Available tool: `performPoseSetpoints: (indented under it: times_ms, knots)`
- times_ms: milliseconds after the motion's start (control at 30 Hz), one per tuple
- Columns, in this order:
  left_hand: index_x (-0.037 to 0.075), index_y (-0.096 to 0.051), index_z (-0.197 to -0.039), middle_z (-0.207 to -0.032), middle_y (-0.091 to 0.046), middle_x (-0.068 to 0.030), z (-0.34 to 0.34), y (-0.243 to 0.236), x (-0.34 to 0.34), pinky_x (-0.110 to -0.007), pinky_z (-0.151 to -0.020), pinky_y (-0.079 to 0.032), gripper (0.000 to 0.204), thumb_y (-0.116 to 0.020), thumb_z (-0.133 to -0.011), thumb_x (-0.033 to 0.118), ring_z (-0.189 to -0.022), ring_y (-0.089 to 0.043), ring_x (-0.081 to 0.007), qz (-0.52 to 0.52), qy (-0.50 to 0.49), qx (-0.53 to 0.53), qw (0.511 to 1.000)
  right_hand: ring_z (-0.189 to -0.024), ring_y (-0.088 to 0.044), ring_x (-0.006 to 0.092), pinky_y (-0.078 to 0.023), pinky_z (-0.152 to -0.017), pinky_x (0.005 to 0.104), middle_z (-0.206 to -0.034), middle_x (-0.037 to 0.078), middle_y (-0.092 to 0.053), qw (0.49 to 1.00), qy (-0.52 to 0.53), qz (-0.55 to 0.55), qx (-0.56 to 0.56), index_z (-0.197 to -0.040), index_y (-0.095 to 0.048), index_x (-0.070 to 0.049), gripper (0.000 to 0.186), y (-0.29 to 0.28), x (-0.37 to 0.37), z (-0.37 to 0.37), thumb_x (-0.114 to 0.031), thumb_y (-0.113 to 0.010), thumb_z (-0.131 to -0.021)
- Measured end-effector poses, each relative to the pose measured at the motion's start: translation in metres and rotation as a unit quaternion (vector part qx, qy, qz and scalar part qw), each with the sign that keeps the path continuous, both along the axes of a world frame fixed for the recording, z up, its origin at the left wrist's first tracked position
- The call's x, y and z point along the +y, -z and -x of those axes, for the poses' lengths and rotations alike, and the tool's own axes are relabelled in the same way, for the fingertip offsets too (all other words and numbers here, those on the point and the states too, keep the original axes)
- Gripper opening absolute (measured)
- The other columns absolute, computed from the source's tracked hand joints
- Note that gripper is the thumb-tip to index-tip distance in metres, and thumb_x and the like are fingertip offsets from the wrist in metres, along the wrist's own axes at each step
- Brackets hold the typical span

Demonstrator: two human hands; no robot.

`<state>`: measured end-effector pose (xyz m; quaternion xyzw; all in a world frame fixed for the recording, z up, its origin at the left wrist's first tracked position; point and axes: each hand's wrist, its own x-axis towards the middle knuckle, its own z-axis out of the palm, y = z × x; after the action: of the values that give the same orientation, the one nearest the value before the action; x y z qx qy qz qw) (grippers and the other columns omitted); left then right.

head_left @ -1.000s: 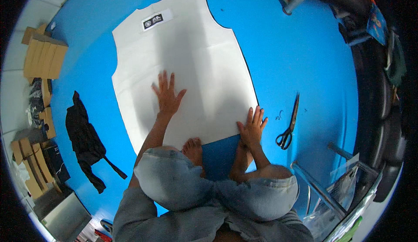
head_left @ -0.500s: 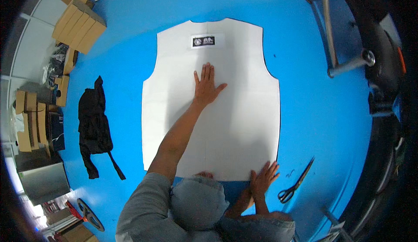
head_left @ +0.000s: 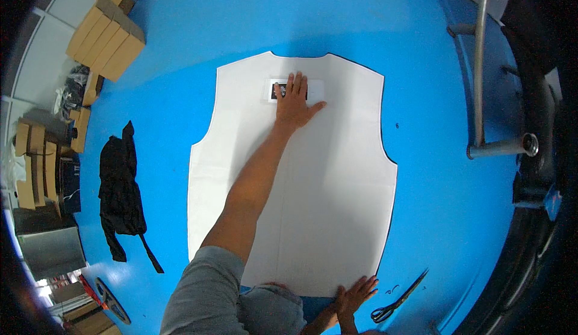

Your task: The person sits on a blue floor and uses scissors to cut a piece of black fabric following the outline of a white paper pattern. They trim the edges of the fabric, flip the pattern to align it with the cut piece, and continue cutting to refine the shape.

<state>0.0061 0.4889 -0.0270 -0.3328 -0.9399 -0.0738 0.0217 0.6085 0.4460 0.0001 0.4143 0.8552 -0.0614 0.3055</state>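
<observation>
A white vest-shaped fabric panel (head_left: 337, 196) lies flat on the blue floor, a dark edge showing along its sides. Near its neckline sits a white rectangular label (head_left: 316, 91) with a dark printed area. My left hand (head_left: 293, 107) is open and flat, its spread fingers covering much of that label. At the panel's lower right corner rests my right hand (head_left: 356, 296), open, with fingers stretched out toward the right. Black-handled scissors (head_left: 395, 305) lie on the floor just right of that hand. My knee hides part of the panel's bottom edge.
A black cloth garment (head_left: 120, 184) lies on the floor at left. Cardboard boxes (head_left: 111, 43) are stacked along the left wall, with a black wheel (head_left: 112, 300) lower down. A metal tube frame (head_left: 480, 70) stands at the right.
My left hand has moved up the panel from below the label onto it. The right hand stays at the lower right corner. The view has shifted, so the panel sits lower.
</observation>
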Motion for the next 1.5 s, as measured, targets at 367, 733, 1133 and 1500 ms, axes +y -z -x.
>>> performPoseSetpoints:
  times_ms: [367,733,1133,1500]
  knots:
    - [0.003,-0.026,-0.149,-0.156,-0.023,-0.0131,0.004,0.006,-0.002,-0.065,-0.112,-0.008,0.094,-0.040,-0.087,0.073,-0.146,-0.016,-0.0301,-0.024,0.006,0.003,1.000,-0.144,-0.004,0.0467,0.001,-0.111,0.0641,-0.157,0.027,-0.006,0.980,-0.055,-0.059,0.183,-0.151,-0.012,0.000,0.085,0.016,-0.002,-0.020,-0.062,-0.030,-0.094]
    - [0.003,-0.029,-0.147,-0.156,-0.023,-0.0136,0.001,0.007,-0.001,-0.067,-0.110,-0.008,0.094,-0.044,-0.086,0.071,-0.145,-0.018,-0.0319,-0.031,-0.001,-0.001,1.000,-0.144,-0.004,0.0464,0.001,-0.110,0.0654,-0.157,0.026,-0.007,0.982,-0.035,-0.059,0.173,-0.149,-0.018,0.003,0.083,0.017,-0.001,-0.019,-0.057,-0.034,-0.095]
    - [0.013,-0.036,-0.145,-0.155,-0.025,-0.0140,0.091,0.056,-0.023,-0.056,-0.114,-0.010,0.056,-0.046,-0.097,0.040,-0.144,-0.021,-0.0302,0.027,0.104,-0.075,0.991,-0.144,-0.002,0.0467,0.002,-0.111,0.0655,-0.156,0.029,-0.005,0.983,-0.029,-0.038,0.178,-0.149,-0.017,0.003,0.089,0.018,-0.015,-0.016,-0.048,-0.056,-0.087]
    - [0.003,-0.067,-0.096,-0.103,-0.067,-0.0138,-0.226,-0.075,0.013,-0.046,-0.092,-0.046,0.028,-0.065,-0.088,0.030,-0.103,-0.060,-0.0334,0.052,0.503,-0.299,0.809,-0.145,-0.014,0.0391,-0.012,-0.111,0.0669,-0.156,0.019,-0.019,0.969,0.031,-0.014,0.244,-0.145,-0.035,-0.009,0.084,0.009,0.013,0.002,-0.053,-0.065,-0.080]
